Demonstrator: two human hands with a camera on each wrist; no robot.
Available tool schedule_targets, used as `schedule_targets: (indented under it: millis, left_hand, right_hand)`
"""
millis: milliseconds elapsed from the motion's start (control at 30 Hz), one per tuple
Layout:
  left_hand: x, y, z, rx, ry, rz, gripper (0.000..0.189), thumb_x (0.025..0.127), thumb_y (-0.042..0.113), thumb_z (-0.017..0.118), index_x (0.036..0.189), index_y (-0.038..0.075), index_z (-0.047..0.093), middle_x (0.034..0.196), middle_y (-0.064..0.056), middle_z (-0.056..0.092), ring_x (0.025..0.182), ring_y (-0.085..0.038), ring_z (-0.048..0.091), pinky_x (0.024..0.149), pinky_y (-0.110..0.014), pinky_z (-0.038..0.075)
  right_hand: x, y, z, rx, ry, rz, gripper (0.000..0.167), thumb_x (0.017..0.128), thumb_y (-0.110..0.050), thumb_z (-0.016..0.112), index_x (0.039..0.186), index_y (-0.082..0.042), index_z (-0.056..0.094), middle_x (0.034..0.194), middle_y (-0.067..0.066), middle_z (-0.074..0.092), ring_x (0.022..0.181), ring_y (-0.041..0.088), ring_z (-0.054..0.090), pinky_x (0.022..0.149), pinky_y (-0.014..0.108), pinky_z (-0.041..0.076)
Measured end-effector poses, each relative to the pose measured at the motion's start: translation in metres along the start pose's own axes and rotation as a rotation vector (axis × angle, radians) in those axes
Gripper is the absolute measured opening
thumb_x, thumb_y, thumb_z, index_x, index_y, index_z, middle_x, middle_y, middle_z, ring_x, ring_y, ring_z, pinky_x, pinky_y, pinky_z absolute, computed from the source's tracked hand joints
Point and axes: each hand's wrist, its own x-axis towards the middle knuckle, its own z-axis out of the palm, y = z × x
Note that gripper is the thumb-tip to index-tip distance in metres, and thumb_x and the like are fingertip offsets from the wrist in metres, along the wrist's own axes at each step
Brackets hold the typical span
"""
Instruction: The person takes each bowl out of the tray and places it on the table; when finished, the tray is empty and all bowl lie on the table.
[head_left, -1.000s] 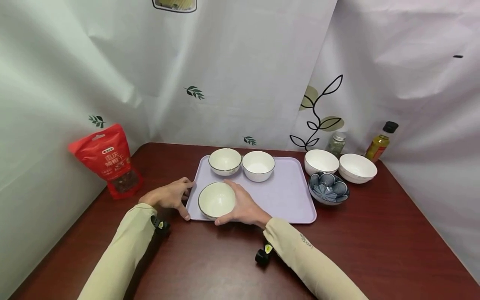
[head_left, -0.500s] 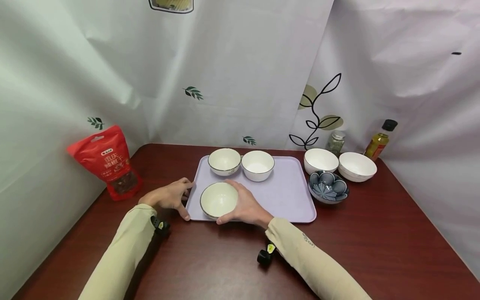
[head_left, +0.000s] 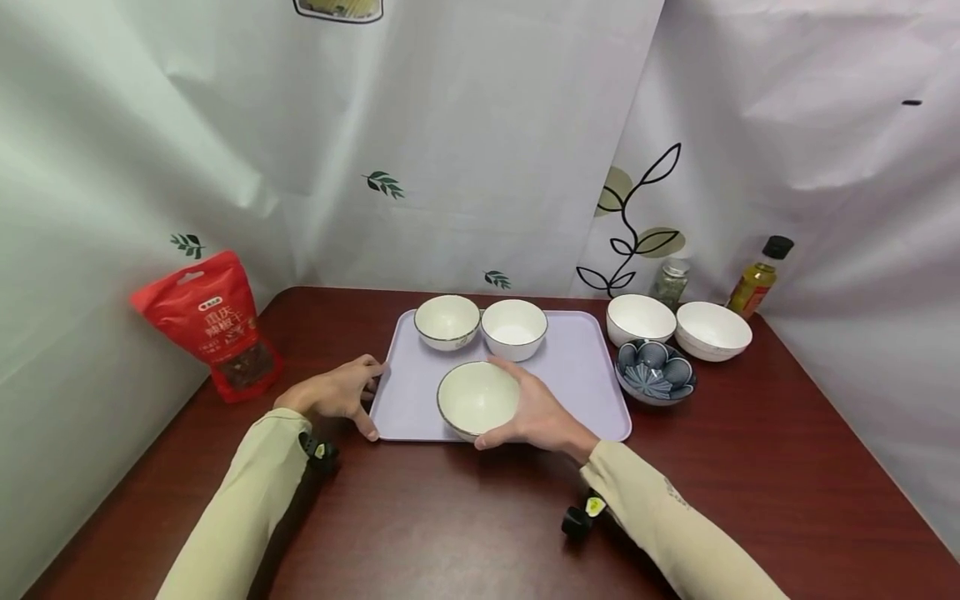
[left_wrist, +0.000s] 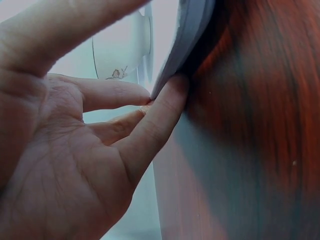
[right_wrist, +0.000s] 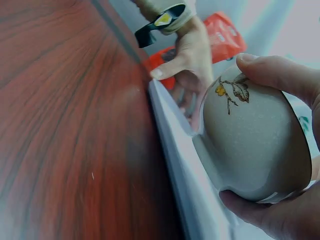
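Observation:
My right hand [head_left: 536, 408] grips a white bowl [head_left: 478, 398] with a thin dark rim, thumb at the near side and fingers at the far right side. A brown leaf and yellow flower print shows on the bowl's outside in the right wrist view. The bowl is over the front part of a pale lilac tray [head_left: 577, 383]; whether its foot touches the tray I cannot tell. With thumb and fingers, my left hand [head_left: 337, 393] holds the tray's front left corner. Two more dark-rimmed bowls, a left one [head_left: 447, 323] and a right one [head_left: 514, 329], stand along the tray's back.
Right of the tray stand two white bowls [head_left: 641, 319] [head_left: 712, 331] and a blue patterned bowl [head_left: 655, 372]. Behind them are a spice jar [head_left: 670, 283] and an oil bottle [head_left: 759, 279]. A red pouch [head_left: 217, 321] leans at the left wall. The table [head_left: 420, 533] is dark reddish wood.
My right hand has moved the held bowl to the right along the tray's front, mostly in the last half second. My left hand stays at the tray's corner.

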Motion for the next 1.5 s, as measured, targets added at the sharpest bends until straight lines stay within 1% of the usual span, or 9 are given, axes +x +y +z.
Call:
schedule_targets:
  millis: [233, 333, 433, 500, 600, 833, 967, 1233, 1500]
  left_hand:
    - [0.000, -0.002, 0.001, -0.011, -0.006, 0.004, 0.120, 0.060, 0.015, 0.097, 0.151, -0.016, 0.025, 0.135, -0.025, 0.040, 0.120, -0.040, 0.062, 0.103, -0.047, 0.054]
    - [0.001, -0.002, 0.003, -0.010, -0.004, 0.000, 0.119, 0.060, 0.016, 0.097, 0.152, -0.015, 0.027, 0.135, -0.024, 0.041, 0.121, -0.039, 0.062, 0.103, -0.047, 0.054]
    - [0.001, -0.002, 0.002, -0.001, -0.002, -0.001, 0.119, 0.061, 0.017, 0.096, 0.152, -0.014, 0.026, 0.135, -0.024, 0.041, 0.121, -0.039, 0.061, 0.103, -0.046, 0.054]
    - [0.000, -0.002, 0.001, -0.002, 0.001, -0.004, 0.119, 0.061, 0.016, 0.096, 0.152, -0.014, 0.026, 0.135, -0.024, 0.041, 0.122, -0.039, 0.061, 0.104, -0.046, 0.053]
    - [-0.001, -0.001, -0.001, -0.005, -0.001, -0.005, 0.119, 0.061, 0.015, 0.096, 0.152, -0.014, 0.025, 0.135, -0.024, 0.041, 0.122, -0.040, 0.061, 0.104, -0.046, 0.054]
    - [-0.003, -0.002, -0.001, -0.011, 0.003, -0.007, 0.119, 0.060, 0.013, 0.096, 0.152, -0.015, 0.026, 0.135, -0.024, 0.041, 0.122, -0.039, 0.060, 0.103, -0.046, 0.054]
    - [-0.003, -0.003, -0.001, -0.004, 0.005, 0.000, 0.118, 0.061, 0.014, 0.096, 0.152, -0.015, 0.026, 0.136, -0.023, 0.040, 0.123, -0.039, 0.059, 0.104, -0.046, 0.053]
    - [-0.003, -0.001, -0.003, 0.000, 0.002, -0.010, 0.119, 0.061, 0.016, 0.096, 0.153, -0.013, 0.025, 0.136, -0.024, 0.040, 0.122, -0.040, 0.061, 0.104, -0.047, 0.053]
    - [-0.003, -0.003, -0.001, -0.011, 0.004, 0.009, 0.119, 0.061, 0.016, 0.096, 0.152, -0.015, 0.026, 0.136, -0.024, 0.040, 0.122, -0.038, 0.061, 0.105, -0.046, 0.053]
  right_hand:
    - [-0.025, 0.005, -0.033, -0.041, 0.018, 0.004, 0.118, 0.052, -0.023, 0.098, 0.153, -0.011, 0.038, 0.144, 0.012, 0.054, 0.124, 0.029, 0.055, 0.109, 0.045, 0.043]
    - [-0.040, 0.013, -0.048, -0.105, 0.044, -0.003, 0.117, 0.053, -0.025, 0.098, 0.153, -0.011, 0.039, 0.145, 0.015, 0.053, 0.125, 0.031, 0.054, 0.109, 0.049, 0.043]
    - [-0.055, 0.020, -0.065, -0.154, 0.069, -0.016, 0.117, 0.054, -0.026, 0.098, 0.153, -0.010, 0.039, 0.145, 0.017, 0.053, 0.124, 0.031, 0.055, 0.106, 0.040, 0.045]
    - [-0.064, 0.025, -0.077, -0.178, 0.080, -0.014, 0.116, 0.055, -0.027, 0.098, 0.154, -0.010, 0.038, 0.145, 0.016, 0.053, 0.123, 0.029, 0.054, 0.103, 0.029, 0.046]
    - [-0.079, 0.031, -0.093, -0.200, 0.101, -0.019, 0.114, 0.057, -0.025, 0.097, 0.154, -0.010, 0.039, 0.144, 0.015, 0.053, 0.119, 0.022, 0.055, 0.095, 0.016, 0.045]
    - [-0.109, 0.044, -0.120, -0.239, 0.132, -0.027, 0.109, 0.060, -0.022, 0.096, 0.153, -0.011, 0.040, 0.142, 0.015, 0.054, 0.108, -0.004, 0.053, 0.088, 0.010, 0.044]
    - [-0.123, 0.048, -0.135, -0.272, 0.169, -0.002, 0.109, 0.060, -0.018, 0.095, 0.153, -0.011, 0.040, 0.140, 0.008, 0.053, 0.105, -0.006, 0.052, 0.085, 0.007, 0.043]
    - [-0.147, 0.056, -0.168, -0.316, 0.223, 0.067, 0.106, 0.066, -0.014, 0.092, 0.156, -0.016, 0.036, 0.132, -0.030, 0.043, 0.104, -0.012, 0.049, 0.080, 0.004, 0.039]
    - [-0.166, 0.069, -0.194, -0.330, 0.282, 0.155, 0.102, 0.074, -0.012, 0.087, 0.158, -0.029, 0.031, 0.125, -0.031, 0.041, 0.099, -0.014, 0.047, 0.074, 0.006, 0.042]
